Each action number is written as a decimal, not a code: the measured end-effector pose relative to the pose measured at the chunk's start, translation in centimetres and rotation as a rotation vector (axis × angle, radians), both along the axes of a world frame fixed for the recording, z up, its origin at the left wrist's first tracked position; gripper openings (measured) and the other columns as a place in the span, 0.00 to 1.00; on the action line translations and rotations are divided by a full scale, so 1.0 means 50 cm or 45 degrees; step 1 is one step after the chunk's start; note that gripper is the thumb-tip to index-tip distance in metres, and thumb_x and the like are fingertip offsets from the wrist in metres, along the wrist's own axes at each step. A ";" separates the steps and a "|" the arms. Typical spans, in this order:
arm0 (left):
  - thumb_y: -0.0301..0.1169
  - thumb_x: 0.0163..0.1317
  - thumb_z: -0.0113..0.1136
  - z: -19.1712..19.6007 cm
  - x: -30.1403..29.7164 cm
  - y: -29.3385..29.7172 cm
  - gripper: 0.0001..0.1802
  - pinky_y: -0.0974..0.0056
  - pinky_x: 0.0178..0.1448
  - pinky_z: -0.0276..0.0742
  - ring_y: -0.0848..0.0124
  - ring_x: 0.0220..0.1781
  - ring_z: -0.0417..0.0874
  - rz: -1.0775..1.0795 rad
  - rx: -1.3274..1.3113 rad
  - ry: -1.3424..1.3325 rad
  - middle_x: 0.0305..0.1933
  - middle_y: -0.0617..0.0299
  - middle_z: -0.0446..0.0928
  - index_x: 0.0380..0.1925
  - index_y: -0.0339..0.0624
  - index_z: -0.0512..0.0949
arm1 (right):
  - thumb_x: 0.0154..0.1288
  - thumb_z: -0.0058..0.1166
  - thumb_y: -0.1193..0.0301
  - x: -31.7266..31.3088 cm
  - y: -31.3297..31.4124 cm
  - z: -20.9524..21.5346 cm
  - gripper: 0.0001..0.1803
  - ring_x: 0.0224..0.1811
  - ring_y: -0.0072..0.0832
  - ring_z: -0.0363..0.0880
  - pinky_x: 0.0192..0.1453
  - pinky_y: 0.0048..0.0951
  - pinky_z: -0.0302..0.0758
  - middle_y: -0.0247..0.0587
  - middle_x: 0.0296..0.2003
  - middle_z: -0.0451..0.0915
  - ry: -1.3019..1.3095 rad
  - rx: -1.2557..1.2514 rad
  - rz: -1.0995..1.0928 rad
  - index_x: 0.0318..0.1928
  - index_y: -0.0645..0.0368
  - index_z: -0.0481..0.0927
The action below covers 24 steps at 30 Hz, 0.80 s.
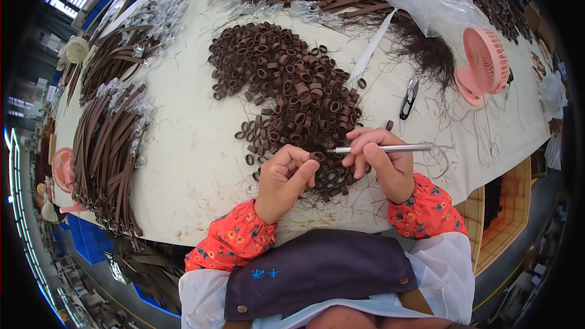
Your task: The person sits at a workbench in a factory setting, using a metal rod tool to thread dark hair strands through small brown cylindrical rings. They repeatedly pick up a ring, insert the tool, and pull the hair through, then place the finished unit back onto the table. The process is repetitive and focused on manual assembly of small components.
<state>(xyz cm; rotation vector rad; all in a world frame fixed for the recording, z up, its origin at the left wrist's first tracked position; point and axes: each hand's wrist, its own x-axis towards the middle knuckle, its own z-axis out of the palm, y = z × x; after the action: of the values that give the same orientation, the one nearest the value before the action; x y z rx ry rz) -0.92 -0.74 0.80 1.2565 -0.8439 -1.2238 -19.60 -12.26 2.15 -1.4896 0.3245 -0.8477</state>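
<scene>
We see left hand [284, 178] pinching one brown strap loop [317, 156] at the near end of the loop heap [292, 85], right hand [385, 161] gripping silver pen-like tool [390, 148]; how many are done, we can't tell.

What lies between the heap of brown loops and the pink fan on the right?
In the head view: black snips, loose dark threads, one stray loop beside the heap, and the lower end of a white strip.

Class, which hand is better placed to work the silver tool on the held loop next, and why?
Probably the right hand: it holds the silver tool, tip pointing left toward the brown loop, which the left hand pinches.
</scene>
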 end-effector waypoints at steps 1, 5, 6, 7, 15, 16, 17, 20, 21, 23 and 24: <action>0.29 0.68 0.58 0.004 0.000 -0.001 0.05 0.78 0.23 0.59 0.87 0.21 0.69 -0.014 -0.001 0.006 0.24 0.68 0.76 0.37 0.39 0.74 | 0.74 0.43 0.70 -0.001 -0.001 -0.001 0.10 0.30 0.16 0.77 0.62 0.33 0.66 0.32 0.25 0.79 0.015 -0.018 0.008 0.42 0.63 0.76; 0.29 0.69 0.57 0.006 -0.002 -0.002 0.06 0.78 0.27 0.62 0.86 0.25 0.71 -0.037 -0.014 0.019 0.25 0.68 0.76 0.38 0.38 0.73 | 0.74 0.42 0.70 0.002 0.001 -0.002 0.10 0.30 0.17 0.77 0.65 0.35 0.63 0.31 0.22 0.78 0.046 -0.044 0.035 0.41 0.62 0.76; 0.28 0.69 0.56 0.006 -0.002 -0.002 0.06 0.78 0.28 0.63 0.85 0.25 0.72 -0.046 -0.019 0.020 0.25 0.68 0.76 0.38 0.37 0.73 | 0.74 0.42 0.70 0.004 0.001 -0.003 0.10 0.30 0.17 0.77 0.64 0.34 0.64 0.31 0.22 0.77 0.049 -0.041 0.039 0.41 0.62 0.76; 0.28 0.69 0.56 0.005 -0.001 -0.001 0.06 0.78 0.28 0.63 0.84 0.26 0.72 -0.056 -0.025 0.022 0.26 0.67 0.76 0.38 0.37 0.73 | 0.74 0.42 0.70 0.004 0.002 -0.003 0.10 0.30 0.18 0.77 0.64 0.34 0.64 0.31 0.22 0.77 0.042 -0.021 0.041 0.41 0.63 0.76; 0.30 0.70 0.55 -0.001 -0.005 -0.004 0.06 0.79 0.24 0.60 0.85 0.21 0.68 -0.053 -0.057 0.012 0.24 0.67 0.75 0.39 0.38 0.72 | 0.74 0.43 0.70 0.007 0.007 -0.005 0.10 0.32 0.21 0.78 0.62 0.34 0.66 0.33 0.22 0.78 0.017 -0.036 0.049 0.42 0.64 0.76; 0.29 0.70 0.55 0.003 -0.003 -0.002 0.06 0.78 0.27 0.62 0.85 0.24 0.70 -0.066 -0.038 0.021 0.25 0.67 0.75 0.39 0.37 0.72 | 0.74 0.44 0.71 0.007 0.005 -0.007 0.10 0.31 0.21 0.78 0.62 0.35 0.66 0.33 0.23 0.78 0.013 -0.106 0.054 0.42 0.63 0.76; 0.28 0.70 0.55 0.005 -0.002 -0.001 0.06 0.77 0.29 0.64 0.84 0.26 0.73 -0.079 -0.018 0.031 0.26 0.67 0.76 0.39 0.36 0.72 | 0.74 0.44 0.71 0.007 0.002 -0.011 0.10 0.31 0.21 0.78 0.62 0.35 0.67 0.33 0.23 0.79 0.008 -0.176 0.059 0.43 0.63 0.76; 0.29 0.70 0.55 0.004 -0.001 -0.002 0.06 0.78 0.26 0.61 0.85 0.23 0.70 -0.079 0.009 0.000 0.25 0.67 0.76 0.40 0.37 0.72 | 0.73 0.45 0.71 0.007 -0.001 -0.015 0.08 0.29 0.21 0.79 0.62 0.37 0.67 0.32 0.25 0.80 0.027 -0.326 0.064 0.42 0.62 0.77; 0.30 0.70 0.55 0.003 -0.001 -0.002 0.07 0.78 0.25 0.61 0.86 0.22 0.69 -0.075 0.008 -0.002 0.25 0.67 0.76 0.40 0.37 0.72 | 0.73 0.46 0.71 0.008 -0.002 -0.015 0.08 0.29 0.21 0.79 0.61 0.37 0.67 0.32 0.26 0.80 0.038 -0.365 0.066 0.42 0.62 0.77; 0.30 0.70 0.55 0.001 0.000 -0.001 0.07 0.78 0.23 0.59 0.87 0.20 0.67 -0.067 0.007 -0.006 0.24 0.67 0.76 0.40 0.37 0.73 | 0.72 0.46 0.72 0.009 -0.002 -0.013 0.07 0.28 0.21 0.79 0.61 0.37 0.67 0.32 0.27 0.80 0.045 -0.386 0.060 0.42 0.61 0.77; 0.30 0.70 0.55 0.001 -0.001 -0.001 0.07 0.78 0.23 0.59 0.87 0.20 0.67 -0.063 0.001 -0.005 0.23 0.67 0.76 0.39 0.37 0.73 | 0.72 0.46 0.72 0.008 -0.001 -0.011 0.07 0.27 0.21 0.79 0.61 0.37 0.68 0.32 0.27 0.81 0.051 -0.397 0.053 0.42 0.61 0.77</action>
<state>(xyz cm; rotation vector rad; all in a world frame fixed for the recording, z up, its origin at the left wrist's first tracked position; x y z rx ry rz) -0.98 -0.80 0.83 1.2450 -0.8822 -1.2616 -19.18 -12.33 1.59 -1.7983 0.1952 -0.8635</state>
